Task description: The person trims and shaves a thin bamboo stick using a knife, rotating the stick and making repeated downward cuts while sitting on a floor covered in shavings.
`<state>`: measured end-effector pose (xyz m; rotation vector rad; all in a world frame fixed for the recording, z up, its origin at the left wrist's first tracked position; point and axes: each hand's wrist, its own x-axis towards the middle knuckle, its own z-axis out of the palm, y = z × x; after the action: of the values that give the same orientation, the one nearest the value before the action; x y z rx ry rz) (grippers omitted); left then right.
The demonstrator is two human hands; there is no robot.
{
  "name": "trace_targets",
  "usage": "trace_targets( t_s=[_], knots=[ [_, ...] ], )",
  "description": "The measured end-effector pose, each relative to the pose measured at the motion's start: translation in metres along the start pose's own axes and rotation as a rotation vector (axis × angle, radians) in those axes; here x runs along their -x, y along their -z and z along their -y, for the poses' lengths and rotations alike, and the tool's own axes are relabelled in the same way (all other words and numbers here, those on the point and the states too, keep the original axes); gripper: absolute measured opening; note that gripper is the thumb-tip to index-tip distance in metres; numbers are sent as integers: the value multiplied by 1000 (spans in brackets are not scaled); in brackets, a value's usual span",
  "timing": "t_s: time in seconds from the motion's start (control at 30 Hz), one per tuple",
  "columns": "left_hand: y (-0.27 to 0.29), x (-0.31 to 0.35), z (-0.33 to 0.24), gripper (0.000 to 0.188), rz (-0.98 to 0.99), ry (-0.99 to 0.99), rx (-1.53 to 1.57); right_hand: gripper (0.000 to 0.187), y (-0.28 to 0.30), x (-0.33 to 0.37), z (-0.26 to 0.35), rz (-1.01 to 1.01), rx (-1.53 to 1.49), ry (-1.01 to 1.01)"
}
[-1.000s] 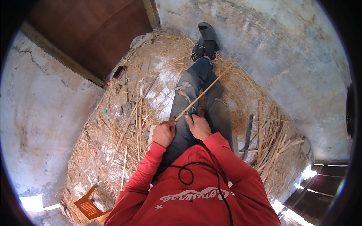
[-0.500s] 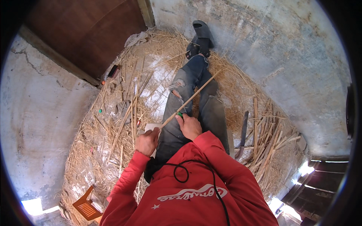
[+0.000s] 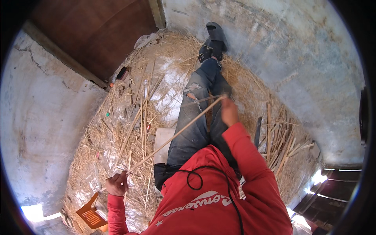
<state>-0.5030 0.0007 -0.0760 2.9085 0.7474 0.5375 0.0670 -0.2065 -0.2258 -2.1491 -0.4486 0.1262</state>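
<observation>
A long, thin strip of wood [image 3: 176, 134] slants across my lap from lower left to upper right. My left hand [image 3: 116, 184] is closed on its near end, out to the left over the straw. At the far end, by my knees, my right hand [image 3: 230, 112] is closed and blurred by motion. Its fingers meet the strip, but what else they hold is hidden. A faint, blurred sliver [image 3: 196, 101] runs leftward from that hand. Under the strip lie my legs in torn dark jeans [image 3: 190, 127], with a pale flat board [image 3: 161, 143] beside the left thigh.
Straw [image 3: 105, 149] covers much of the floor. A pile of split wood strips [image 3: 280, 145] and a dark blade [image 3: 258, 131] lie to my right. An orange perforated plastic piece [image 3: 91, 217] is at lower left. Walls [image 3: 270, 51] and a brown panel [image 3: 94, 35] enclose the space.
My left hand has moved down and left with the strip's near end. My right hand has moved up and right to the far end; the green thing at its fingers no longer shows.
</observation>
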Motion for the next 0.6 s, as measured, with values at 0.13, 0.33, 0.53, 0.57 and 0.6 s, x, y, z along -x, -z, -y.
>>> trace_targets(
  t_s=[0.13,0.33,0.53,0.57,0.6],
  knots=[
    [-20,17,59,15,-124,153,172,64,177,-127,-188,-550,254,-95],
    [-65,-33,14,21,-215,507,534,68,255,-138,-126,-208,-135,-330],
    [-123,-100,-35,24,-143,428,712,76,231,-97,-168,154,541,-124],
    [-128,-107,-42,24,-138,391,732,75,224,-93,-179,82,481,-218],
    [-131,-112,-48,24,-138,356,747,74,219,-90,-184,12,415,-305]
  ],
)
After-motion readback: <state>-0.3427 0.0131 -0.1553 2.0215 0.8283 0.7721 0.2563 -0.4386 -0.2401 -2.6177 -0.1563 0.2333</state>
